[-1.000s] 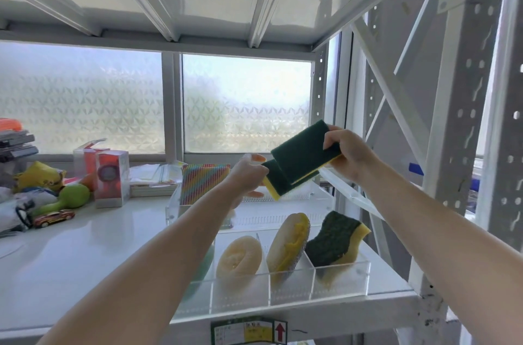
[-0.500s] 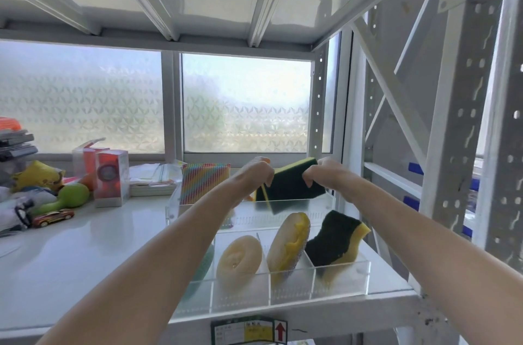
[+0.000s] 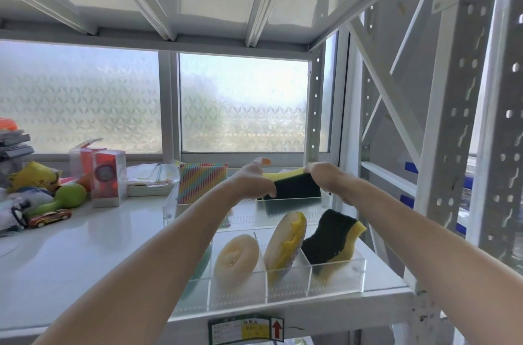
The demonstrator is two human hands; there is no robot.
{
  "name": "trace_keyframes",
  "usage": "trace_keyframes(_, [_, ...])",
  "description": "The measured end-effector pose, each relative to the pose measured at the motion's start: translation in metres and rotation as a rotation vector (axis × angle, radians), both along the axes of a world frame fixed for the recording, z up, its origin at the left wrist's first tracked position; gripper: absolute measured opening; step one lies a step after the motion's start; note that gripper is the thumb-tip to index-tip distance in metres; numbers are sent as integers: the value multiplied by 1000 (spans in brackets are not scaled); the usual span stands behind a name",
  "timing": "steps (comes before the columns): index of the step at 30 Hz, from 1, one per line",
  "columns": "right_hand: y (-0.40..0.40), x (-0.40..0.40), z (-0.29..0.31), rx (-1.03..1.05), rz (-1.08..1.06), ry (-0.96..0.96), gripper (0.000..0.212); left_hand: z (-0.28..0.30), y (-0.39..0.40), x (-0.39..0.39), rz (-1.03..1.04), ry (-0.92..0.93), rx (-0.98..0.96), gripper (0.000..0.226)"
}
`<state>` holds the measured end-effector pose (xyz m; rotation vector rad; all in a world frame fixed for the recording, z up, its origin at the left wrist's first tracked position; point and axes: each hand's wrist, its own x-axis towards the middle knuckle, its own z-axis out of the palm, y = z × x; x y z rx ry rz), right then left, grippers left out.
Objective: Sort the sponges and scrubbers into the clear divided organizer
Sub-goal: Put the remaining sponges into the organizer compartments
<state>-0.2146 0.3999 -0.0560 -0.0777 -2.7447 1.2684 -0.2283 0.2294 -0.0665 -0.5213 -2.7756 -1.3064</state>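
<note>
Both hands now sit lower than a second ago: left hand [image 3: 254, 180] and right hand [image 3: 325, 176] each grip the green sponge [image 3: 297, 187], lowering it into the organizer's [image 3: 336, 274] far right compartment.

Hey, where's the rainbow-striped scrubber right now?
The rainbow scrubber stands upright at the organizer's back left corner, just left of the left hand, with the red box further left on the shelf.
</note>
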Motion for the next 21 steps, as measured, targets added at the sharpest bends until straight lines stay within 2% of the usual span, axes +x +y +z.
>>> trace_keyframes(5, [-1, -8, -4, 34, -119, 46, 24, -2, 2, 1, 7, 40, -46, 77])
trace_keyframes(8, [-4, -8, -4, 80, -121, 7, 35, -1, 3, 1, 2, 43, -70, 78])
trace_keyframes(10, [-4, -3, -1, 76, -44, -11, 42, -2, 4, 2, -12, 44, -100, 77])
trace_keyframes(11, [-2, -1, 0, 47, 5, -1, 40, -2, 4, 2, -22, 42, -110, 76])
trace_keyframes(13, [2, 1, 0, 40, 54, 0, 19, -2, 2, 3, -34, 38, -112, 72])
trace_keyframes(16, [3, 2, 0, 131, 50, -3, 14, -2, 1, 2, -27, 57, -129, 63])
trace_keyframes(19, [10, -5, -6, 146, 51, -23, 57, -2, 3, 3, -34, 49, -176, 59])
trace_keyframes(21, [15, -5, -7, 140, 62, -11, 63, -1, 3, 3, -37, 36, -175, 57])
